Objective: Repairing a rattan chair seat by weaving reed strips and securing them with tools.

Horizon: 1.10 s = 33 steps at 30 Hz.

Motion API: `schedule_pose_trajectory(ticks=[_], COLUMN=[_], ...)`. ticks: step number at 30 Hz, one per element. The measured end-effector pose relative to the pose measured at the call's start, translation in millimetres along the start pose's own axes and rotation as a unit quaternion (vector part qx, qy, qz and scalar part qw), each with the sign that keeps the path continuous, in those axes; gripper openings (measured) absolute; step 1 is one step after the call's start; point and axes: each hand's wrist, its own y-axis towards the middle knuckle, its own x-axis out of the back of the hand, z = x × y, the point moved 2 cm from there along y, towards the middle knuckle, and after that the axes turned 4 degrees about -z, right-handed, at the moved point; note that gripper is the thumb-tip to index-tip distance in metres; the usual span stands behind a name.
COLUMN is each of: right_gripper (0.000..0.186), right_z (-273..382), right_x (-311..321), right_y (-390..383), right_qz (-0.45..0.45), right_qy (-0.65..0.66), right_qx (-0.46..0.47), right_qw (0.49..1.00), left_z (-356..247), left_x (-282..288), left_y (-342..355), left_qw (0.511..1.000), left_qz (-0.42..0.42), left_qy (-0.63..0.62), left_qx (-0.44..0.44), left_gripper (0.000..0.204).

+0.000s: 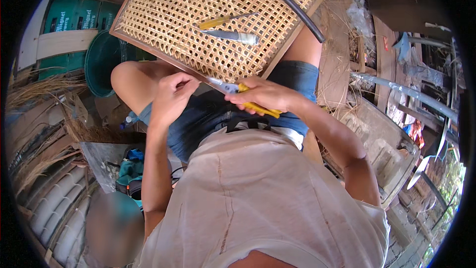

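A woven cane panel [173, 7] in a brown wooden frame rests across my lap. My right hand [263, 95] is closed around yellow-handled snips [263, 109], whose metal jaws point left along the frame's near edge. My left hand [176, 92] is at that same edge, left of the jaws, with thumb and fingers pinched together. Whatever it pinches is too small to make out. On the weave lie a yellow-handled awl [215, 22] with a thin shaft and a knife [232, 36] with a pale handle. A dark hammer [292, 7] lies across the right side, its handle overhanging the frame.
At left stand a dark green bucket [96, 67] and green crates [64, 22] behind pale boards. A teal bag [131, 173] and a blurred person's head [114, 228] are at lower left. To the right are a grey pole [406, 94] and a flat grey case [377, 144].
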Motion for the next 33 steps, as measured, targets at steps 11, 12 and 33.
schedule_pose_trajectory(ticks=[11,12,33], right_gripper=[0.049,0.047,0.03], right_z=[83.1,85.3,92.7], right_x=[90.0,79.9,36.4], right_y=[1.3,1.2,65.1], right_qz=[-0.536,-0.547,-0.404], right_qy=[-0.634,-0.67,-0.589], right_qx=[0.174,0.205,0.374], right_qw=[0.529,0.458,0.591], left_z=[-1.7,-1.6,58.6], left_x=[67.1,53.2,-61.2], left_y=[-34.2,-35.3,-13.6], left_qw=[0.929,0.948,0.976], left_qz=[-0.151,-0.15,-0.087], left_qy=[0.292,0.236,-0.17], left_qx=[-0.168,-0.153,-0.107], left_gripper=[0.032,0.034,0.029])
